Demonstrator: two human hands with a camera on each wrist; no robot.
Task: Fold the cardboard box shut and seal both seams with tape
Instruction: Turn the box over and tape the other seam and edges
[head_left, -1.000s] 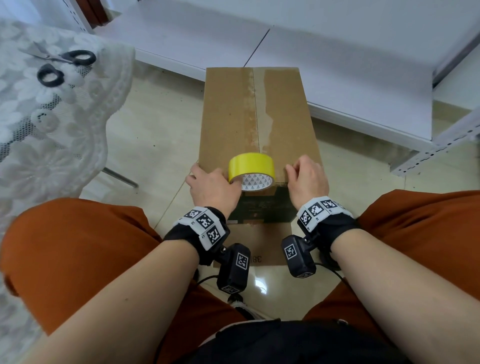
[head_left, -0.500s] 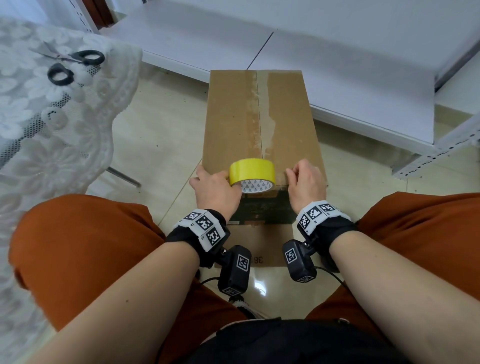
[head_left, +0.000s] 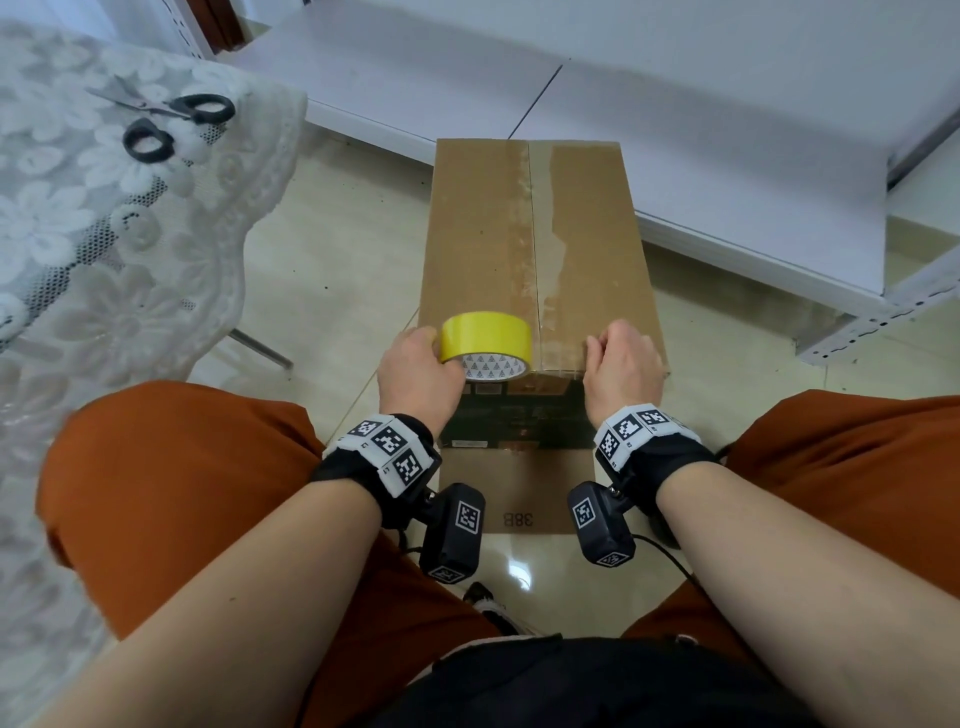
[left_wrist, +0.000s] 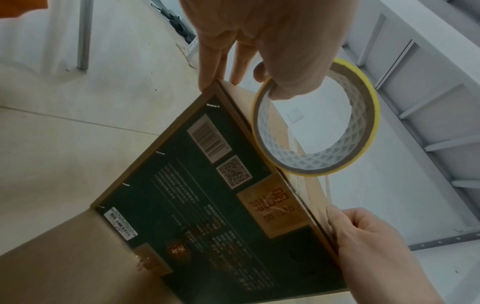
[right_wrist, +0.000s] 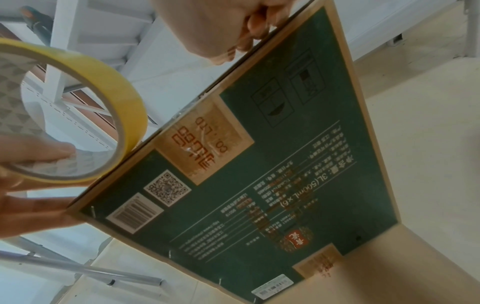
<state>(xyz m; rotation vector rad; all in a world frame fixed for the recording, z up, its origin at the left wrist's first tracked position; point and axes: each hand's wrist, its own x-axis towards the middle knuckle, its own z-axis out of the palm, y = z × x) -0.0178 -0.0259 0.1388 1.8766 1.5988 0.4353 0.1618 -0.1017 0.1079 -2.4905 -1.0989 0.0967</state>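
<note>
The cardboard box (head_left: 483, 234) lies on the floor between my knees, top flaps closed along a centre seam. Its near end shows a dark green printed face (left_wrist: 207, 216), with a loose flap (head_left: 519, 499) flat on the floor below. My left hand (head_left: 415, 374) grips the yellow tape roll (head_left: 485, 335) at the near top edge, left of the seam, thumb inside the core (left_wrist: 311, 162). My right hand (head_left: 621, 364) curls over the near right edge. It pinches the clear tape end (left_wrist: 327, 191) that runs from the roll.
Black-handled scissors (head_left: 166, 119) lie on a lace-covered table (head_left: 104, 260) at the left. White shelf boards (head_left: 675, 130) stand close behind and to the right of the box. My orange-clad legs flank the box on the tiled floor (head_left: 322, 270).
The roll has shifted left, from over the seam to left of it. My hands are slightly farther apart. The box has not visibly moved.
</note>
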